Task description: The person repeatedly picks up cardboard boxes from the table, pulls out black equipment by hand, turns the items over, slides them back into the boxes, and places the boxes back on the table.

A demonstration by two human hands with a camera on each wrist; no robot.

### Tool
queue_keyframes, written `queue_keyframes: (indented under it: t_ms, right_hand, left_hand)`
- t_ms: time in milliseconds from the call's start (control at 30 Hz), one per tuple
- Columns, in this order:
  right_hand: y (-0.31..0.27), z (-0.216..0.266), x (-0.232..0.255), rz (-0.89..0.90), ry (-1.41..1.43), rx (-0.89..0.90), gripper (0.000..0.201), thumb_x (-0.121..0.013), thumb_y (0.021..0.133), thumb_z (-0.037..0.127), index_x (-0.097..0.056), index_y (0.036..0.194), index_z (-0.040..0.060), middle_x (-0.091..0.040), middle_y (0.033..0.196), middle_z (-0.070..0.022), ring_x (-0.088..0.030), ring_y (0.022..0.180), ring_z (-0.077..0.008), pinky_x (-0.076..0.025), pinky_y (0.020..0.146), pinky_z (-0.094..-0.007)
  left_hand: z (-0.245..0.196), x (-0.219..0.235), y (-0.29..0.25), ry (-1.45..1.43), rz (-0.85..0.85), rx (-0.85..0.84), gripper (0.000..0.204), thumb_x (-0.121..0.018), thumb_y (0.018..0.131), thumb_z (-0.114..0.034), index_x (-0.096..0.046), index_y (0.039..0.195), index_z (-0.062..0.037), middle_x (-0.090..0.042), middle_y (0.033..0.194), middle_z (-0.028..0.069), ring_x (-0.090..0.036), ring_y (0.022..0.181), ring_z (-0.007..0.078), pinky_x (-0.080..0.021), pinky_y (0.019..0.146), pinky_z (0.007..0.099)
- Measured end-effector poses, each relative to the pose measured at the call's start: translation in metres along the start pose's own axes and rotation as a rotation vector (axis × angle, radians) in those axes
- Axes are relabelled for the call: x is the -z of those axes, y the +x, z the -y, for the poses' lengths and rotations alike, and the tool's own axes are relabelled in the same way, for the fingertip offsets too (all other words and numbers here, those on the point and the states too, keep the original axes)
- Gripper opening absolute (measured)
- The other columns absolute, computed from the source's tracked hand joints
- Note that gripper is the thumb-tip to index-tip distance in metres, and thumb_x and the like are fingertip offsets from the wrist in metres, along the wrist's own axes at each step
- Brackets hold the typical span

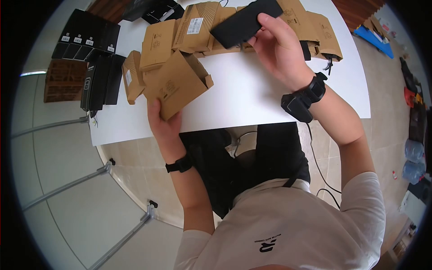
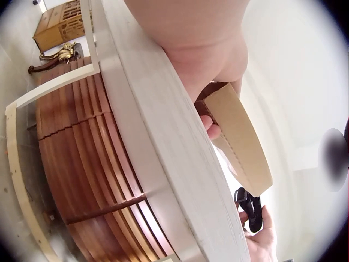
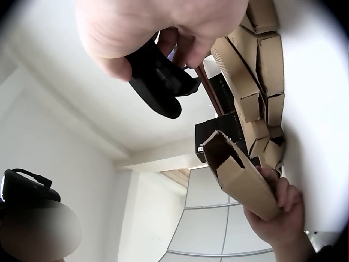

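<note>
My left hand [image 1: 164,128] grips the lower end of a small brown cardboard box [image 1: 177,83], thumb on its printed face. The box tilts above the table's front left part, its open end and loose flap facing up and right. In the right wrist view the opening of this box [image 3: 221,155] shows dark inside. My right hand [image 1: 285,56] pinches a flat, black, rectangular item [image 1: 245,23] between thumb and fingers, up and to the right of the box. From the right wrist, the black item [image 3: 155,82] appears as two layers with rounded ends; its exact kind cannot be made out.
Several brown cardboard boxes [image 1: 157,45] line the back of the white table [image 1: 234,96]. Black boxes [image 1: 92,36] are stacked at the left. A cord [image 1: 330,64] hangs from a box at the right. Water bottles [image 1: 414,162] stand on the floor at far right.
</note>
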State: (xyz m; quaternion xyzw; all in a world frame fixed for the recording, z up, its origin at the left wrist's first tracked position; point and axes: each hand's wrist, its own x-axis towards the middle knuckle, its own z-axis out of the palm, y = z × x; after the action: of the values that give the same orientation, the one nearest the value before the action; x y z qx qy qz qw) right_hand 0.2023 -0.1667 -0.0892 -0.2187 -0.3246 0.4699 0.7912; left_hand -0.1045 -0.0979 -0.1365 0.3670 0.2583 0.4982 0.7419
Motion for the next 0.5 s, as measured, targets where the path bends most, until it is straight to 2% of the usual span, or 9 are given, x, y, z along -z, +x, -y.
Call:
queue_keyframes:
  t_ms: [33, 100, 133, 233, 367, 500]
  right_hand:
    - [-0.001, 0.001, -0.003, 0.000, 0.002, -0.001, 0.025, -0.054, 0.100, 0.019, -0.060, 0.117, 0.0021, -0.067, 0.115, -0.0083, -0.062, 0.110, -0.0192, -0.048, 0.101, -0.0370]
    - [-0.003, 0.006, -0.011, -0.025, 0.010, -0.157, 0.027, -0.055, 0.100, 0.022, -0.059, 0.117, 0.0017, -0.067, 0.108, -0.0075, -0.065, 0.101, -0.0169, -0.052, 0.093, -0.0334]
    - [-0.003, 0.004, -0.010, -0.023, 0.009, -0.152, 0.027, -0.055, 0.100, 0.022, -0.059, 0.117, 0.0017, -0.067, 0.108, -0.0075, -0.065, 0.101, -0.0169, -0.052, 0.093, -0.0334]
    - [-0.005, -0.003, -0.012, -0.056, -0.110, -0.171, 0.033, -0.058, 0.099, 0.027, -0.054, 0.122, 0.0037, -0.065, 0.099, -0.0031, -0.066, 0.085, -0.0105, -0.056, 0.075, -0.0271]
    - [-0.010, 0.000, -0.017, 0.072, -0.194, -0.263, 0.030, -0.066, 0.095, 0.018, -0.058, 0.119, 0.0016, -0.068, 0.102, -0.0012, -0.064, 0.090, -0.0056, -0.052, 0.078, -0.0204]
    - [-0.016, -0.003, -0.023, 0.222, -0.531, -0.296, 0.029, -0.068, 0.093, 0.014, -0.062, 0.117, -0.0006, -0.069, 0.096, -0.0007, -0.062, 0.086, -0.0043, -0.050, 0.076, -0.0192]
  left_hand:
    - [-0.001, -0.002, 0.000, 0.011, -0.035, 0.004, 0.053, -0.052, 0.098, -0.030, -0.040, 0.143, -0.0063, -0.050, 0.138, 0.0093, -0.048, 0.128, 0.0251, -0.045, 0.100, 0.0398]
    - [-0.001, -0.005, 0.000, 0.018, -0.018, -0.003, 0.054, -0.053, 0.098, -0.030, -0.039, 0.144, -0.0056, -0.049, 0.139, 0.0098, -0.048, 0.128, 0.0251, -0.045, 0.100, 0.0397]
    - [-0.001, -0.006, 0.000, 0.022, 0.000, -0.009, 0.055, -0.053, 0.098, -0.030, -0.038, 0.144, -0.0050, -0.049, 0.139, 0.0104, -0.048, 0.128, 0.0251, -0.044, 0.100, 0.0396]
    - [-0.001, -0.009, 0.002, 0.047, 0.001, -0.014, 0.057, -0.053, 0.098, -0.031, -0.037, 0.145, -0.0039, -0.048, 0.139, 0.0111, -0.048, 0.128, 0.0250, -0.044, 0.100, 0.0398]
    - [-0.002, -0.005, 0.002, 0.048, 0.038, -0.007, 0.057, -0.052, 0.098, -0.031, -0.036, 0.145, -0.0036, -0.048, 0.140, 0.0110, -0.048, 0.128, 0.0255, -0.043, 0.101, 0.0403]
    - [-0.002, -0.008, -0.001, 0.047, 0.005, -0.016, 0.057, -0.051, 0.098, -0.030, -0.036, 0.145, -0.0020, -0.047, 0.140, 0.0119, -0.047, 0.129, 0.0261, -0.042, 0.103, 0.0392]
